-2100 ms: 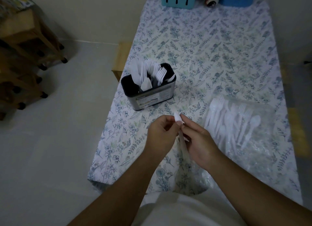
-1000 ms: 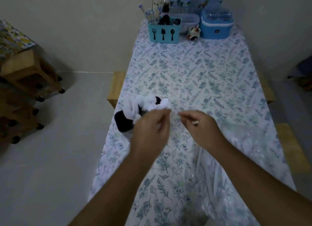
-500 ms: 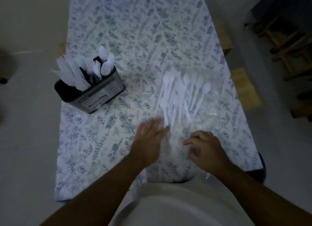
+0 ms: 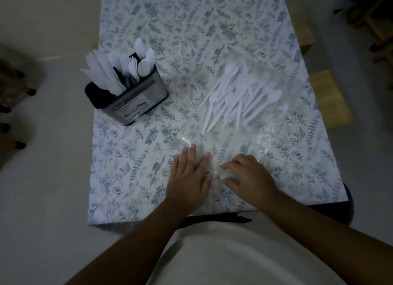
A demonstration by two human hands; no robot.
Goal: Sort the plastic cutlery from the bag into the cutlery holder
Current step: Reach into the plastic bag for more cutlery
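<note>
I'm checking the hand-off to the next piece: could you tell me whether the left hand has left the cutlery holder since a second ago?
Yes. The left hand has moved from the cutlery holder back to the bag's near end.

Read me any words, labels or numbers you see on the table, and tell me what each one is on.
Label on the black and silver metal cutlery holder: printed lines and a bold heading word, all too small and blurred to read.
Clear plastic bag of white plastic cutlery: no print visible.
Floral tablecloth: pattern only, no text.

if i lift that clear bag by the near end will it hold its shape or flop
Probably flop: the clear bag is thin, crinkled film. The loose cutlery inside may slide and bunch. It looks light, likely slippery.
</note>
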